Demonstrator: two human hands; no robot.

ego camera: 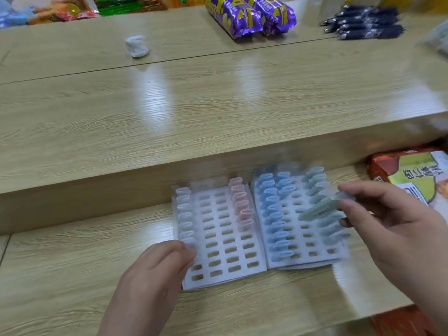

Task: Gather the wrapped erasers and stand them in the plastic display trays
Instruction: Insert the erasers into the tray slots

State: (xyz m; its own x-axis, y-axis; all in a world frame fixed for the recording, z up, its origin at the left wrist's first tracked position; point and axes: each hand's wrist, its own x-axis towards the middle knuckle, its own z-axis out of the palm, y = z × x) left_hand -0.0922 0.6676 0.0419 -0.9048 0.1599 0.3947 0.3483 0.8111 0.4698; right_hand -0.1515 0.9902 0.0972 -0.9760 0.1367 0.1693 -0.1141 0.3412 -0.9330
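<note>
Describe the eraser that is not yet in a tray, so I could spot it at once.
On the lower wooden shelf find the right tray of the two white slotted ones. Over its right side the right hand pinches one wrapped eraser in its fingers. It is pale green and slanted in the air, while the other erasers stand in slots.

Near-left corner of left tray (223, 280) hidden under left hand (155, 267). Motion blur smears eraser (317, 210) in right hand (392, 226). Cropped: box (407, 170) at right edge of bench (72, 275).
</note>
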